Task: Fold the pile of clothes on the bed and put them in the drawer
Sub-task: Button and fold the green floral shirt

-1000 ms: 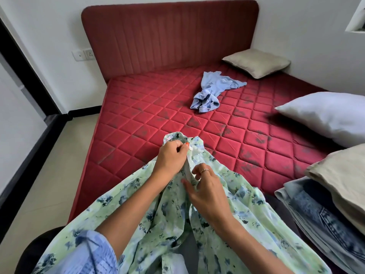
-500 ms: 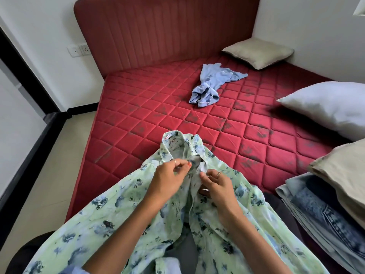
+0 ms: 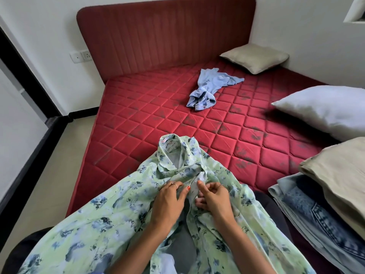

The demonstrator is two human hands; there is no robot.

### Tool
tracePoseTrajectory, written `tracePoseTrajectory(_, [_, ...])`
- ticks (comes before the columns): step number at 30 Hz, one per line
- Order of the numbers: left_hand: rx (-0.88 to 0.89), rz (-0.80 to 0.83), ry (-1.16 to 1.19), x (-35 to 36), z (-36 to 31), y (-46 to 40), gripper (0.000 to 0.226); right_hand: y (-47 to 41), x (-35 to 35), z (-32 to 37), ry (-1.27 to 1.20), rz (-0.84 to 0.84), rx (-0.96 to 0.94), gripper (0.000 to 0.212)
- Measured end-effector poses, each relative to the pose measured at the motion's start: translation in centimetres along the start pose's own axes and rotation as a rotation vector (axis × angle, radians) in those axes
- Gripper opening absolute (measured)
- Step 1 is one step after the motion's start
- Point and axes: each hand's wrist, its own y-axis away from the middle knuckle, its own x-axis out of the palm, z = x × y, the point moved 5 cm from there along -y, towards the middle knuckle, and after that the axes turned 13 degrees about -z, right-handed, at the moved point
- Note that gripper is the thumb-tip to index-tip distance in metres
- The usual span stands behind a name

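Green floral shirt (image 3: pixel 122 224) spread over near edge of red mattress (image 3: pixel 158 119), collar pointing toward headboard (image 3: pixel 162 36). Front placket below collar pinched by left hand (image 3: pixel 167 200) and right hand (image 3: pixel 215 198), fingers curled on fabric at either side of opening. Crumpled blue garment (image 3: pixel 209 89) lying further up mattress, well apart from shirt. Folded jeans (image 3: pixel 320 220) stacked right of shirt, beige folded cloth (image 3: pixel 341 175) resting on them. White pillow (image 3: pixel 325 109) behind stack.
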Motion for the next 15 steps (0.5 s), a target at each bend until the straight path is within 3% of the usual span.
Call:
tracePoseTrajectory(4, [0.014, -0.063, 0.032, -0.3, -0.2, 0.8, 0.043, 0.8, 0.1, -0.1, 0.303, -0.023, -0.246, 0.038])
tracePoseTrajectory(8, [0.074, -0.117, 0.015, 0.1, 0.2, 1.3, 0.020, 1.3, 0.4, -0.5, 0.552, -0.072, -0.441, 0.036])
tracePoseTrajectory(15, [-0.101, -0.287, 0.269, -3.5, -0.5, -0.2, 0.025, 2.3, -1.0, 0.7, 0.402, -0.206, -0.416, 0.020])
